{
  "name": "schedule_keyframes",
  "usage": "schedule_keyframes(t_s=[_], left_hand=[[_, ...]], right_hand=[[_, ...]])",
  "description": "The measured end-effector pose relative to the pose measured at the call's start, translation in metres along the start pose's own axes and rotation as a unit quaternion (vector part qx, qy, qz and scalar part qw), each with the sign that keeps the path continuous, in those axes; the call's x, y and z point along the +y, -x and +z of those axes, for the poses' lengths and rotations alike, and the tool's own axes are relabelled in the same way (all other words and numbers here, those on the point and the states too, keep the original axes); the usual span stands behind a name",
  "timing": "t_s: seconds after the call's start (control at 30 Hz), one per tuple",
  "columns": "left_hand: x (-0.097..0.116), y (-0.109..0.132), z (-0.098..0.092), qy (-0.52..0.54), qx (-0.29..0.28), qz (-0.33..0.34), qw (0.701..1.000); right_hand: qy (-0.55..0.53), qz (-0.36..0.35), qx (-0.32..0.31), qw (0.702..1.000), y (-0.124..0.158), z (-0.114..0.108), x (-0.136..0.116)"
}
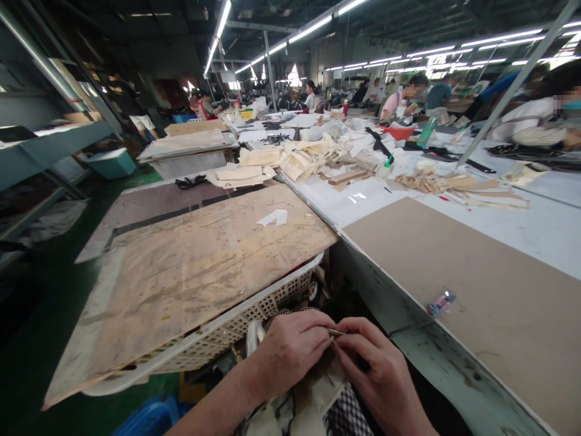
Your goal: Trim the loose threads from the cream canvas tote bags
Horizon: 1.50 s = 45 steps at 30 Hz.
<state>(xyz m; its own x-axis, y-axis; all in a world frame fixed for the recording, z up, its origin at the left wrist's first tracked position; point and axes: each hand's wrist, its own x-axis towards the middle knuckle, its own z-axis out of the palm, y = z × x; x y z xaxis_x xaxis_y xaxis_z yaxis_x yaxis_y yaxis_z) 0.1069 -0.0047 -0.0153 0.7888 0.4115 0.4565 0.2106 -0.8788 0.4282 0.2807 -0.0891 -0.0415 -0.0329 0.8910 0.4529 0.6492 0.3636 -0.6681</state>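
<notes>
Pinched by left hand (297, 345) and right hand (379, 363): a thin, pale beige piece (336, 332), partly hidden

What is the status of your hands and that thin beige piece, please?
Left bare hand and right bare hand: both pinching. Thin beige piece: held between them, material unclear. White perforated plastic basket: close beyond left hand, apparently not blocking.

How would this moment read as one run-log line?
left hand: pinching cream material; right hand: pinching same material; below: checkered cloth; nearby: worn board above white perforated basket
</notes>
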Motion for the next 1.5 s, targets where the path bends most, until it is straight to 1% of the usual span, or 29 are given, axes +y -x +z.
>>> schedule_keyframes(t_s=[0.13,0.27,0.37,0.53,0.73,0.87,1.03,1.3,1.43,1.5], left_hand=[[-0.005,0.002,-0.002,-0.004,0.002,0.007,1.0],[-0.009,0.002,-0.002,-0.015,-0.009,0.036,0.999],[-0.012,0.002,0.0,-0.012,-0.011,0.043,0.999],[-0.015,0.0,0.004,-0.003,0.005,0.027,1.0],[-0.016,-0.005,0.009,-0.006,0.066,0.011,0.998],[-0.016,-0.007,0.011,-0.019,0.08,-0.001,0.997],[-0.013,-0.011,0.014,-0.003,0.098,-0.039,0.994],[-0.01,-0.014,0.012,0.044,0.091,-0.076,0.992],[-0.008,-0.017,0.012,0.087,0.094,-0.11,0.986],[-0.008,-0.018,0.013,0.097,0.097,-0.113,0.984]], right_hand=[[0.004,-0.031,0.058,0.998,0.001,0.01,-0.001],[0.055,-0.068,0.107,0.99,-0.004,0.014,-0.002],[0.062,-0.082,0.108,0.989,-0.006,0.013,-0.001],[0.04,-0.083,0.096,0.991,-0.006,0.014,0.007],[0.044,-0.062,0.115,0.99,-0.01,0.02,0.013],[0.051,-0.038,0.131,0.989,-0.011,0.023,0.014],[0.043,-0.012,0.145,0.988,-0.013,0.025,0.013],[0.016,0.006,0.161,0.987,-0.016,0.024,0.008],[-0.012,0.05,0.155,0.987,-0.009,0.027,0.011],[-0.031,0.07,0.151,0.985,-0.006,0.028,0.011]])
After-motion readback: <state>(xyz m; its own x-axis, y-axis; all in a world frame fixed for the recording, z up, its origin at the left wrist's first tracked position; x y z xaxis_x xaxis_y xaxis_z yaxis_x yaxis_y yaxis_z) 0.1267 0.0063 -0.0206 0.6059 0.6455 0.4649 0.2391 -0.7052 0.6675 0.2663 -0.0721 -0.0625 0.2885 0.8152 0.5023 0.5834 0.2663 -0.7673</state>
